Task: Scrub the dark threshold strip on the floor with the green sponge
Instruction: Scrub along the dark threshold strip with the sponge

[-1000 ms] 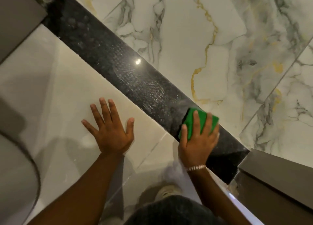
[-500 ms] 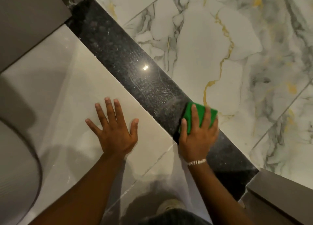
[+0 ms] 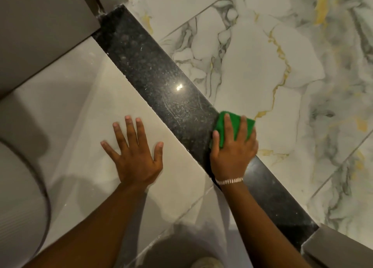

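The dark speckled threshold strip (image 3: 153, 74) runs diagonally across the floor from upper left to lower right, streaked with pale scrub marks. My right hand (image 3: 232, 152) presses the green sponge (image 3: 235, 126) flat on the strip near its middle; the fingers cover most of the sponge, whose far edge reaches the marble tile. A beaded bracelet circles that wrist. My left hand (image 3: 135, 150) lies palm down, fingers spread, on the cream tile (image 3: 84, 98) beside the strip and holds nothing.
White marble floor with gold and grey veins (image 3: 272, 70) lies beyond the strip. Grey door-frame posts stand at the strip's upper left end (image 3: 44, 25) and lower right end (image 3: 339, 247). A rounded grey object (image 3: 18, 197) fills the left edge.
My right hand has slid the sponge up the strip toward the upper left. The left hand stays planted on the cream tile. The camera view has shifted.
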